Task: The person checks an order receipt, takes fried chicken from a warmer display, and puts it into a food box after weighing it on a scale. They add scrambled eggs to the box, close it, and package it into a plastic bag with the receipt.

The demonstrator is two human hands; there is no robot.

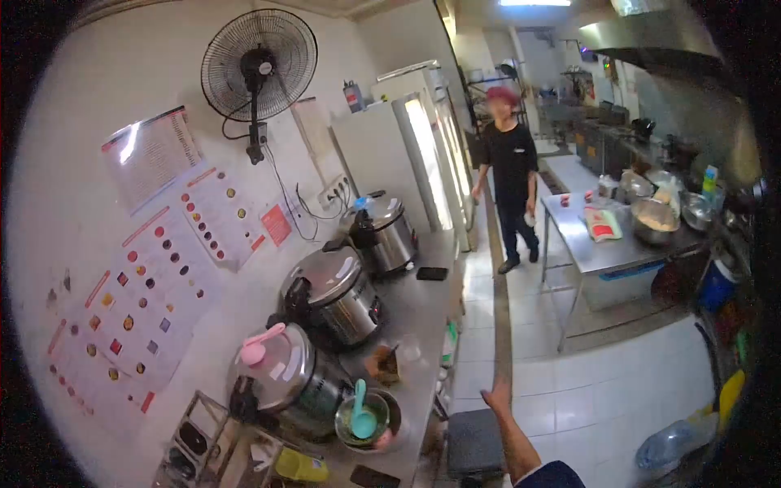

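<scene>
My right hand reaches forward over the tiled floor, its thumb stretched out to the left; I see nothing held in it. The other fingers blend with the brown floor strip behind them. Below and left of that hand is a dark grey stool-like box. On the steel counter to the left, a metal bowl holds a turquoise ladle. A pink ladle rests on the lid of the nearest pressure cooker. My left hand is not in view.
Two more cookers and a phone stand along the counter. A person in black with a red cap is in the aisle. At right, a steel table bears bowls. A plastic bag lies on the floor.
</scene>
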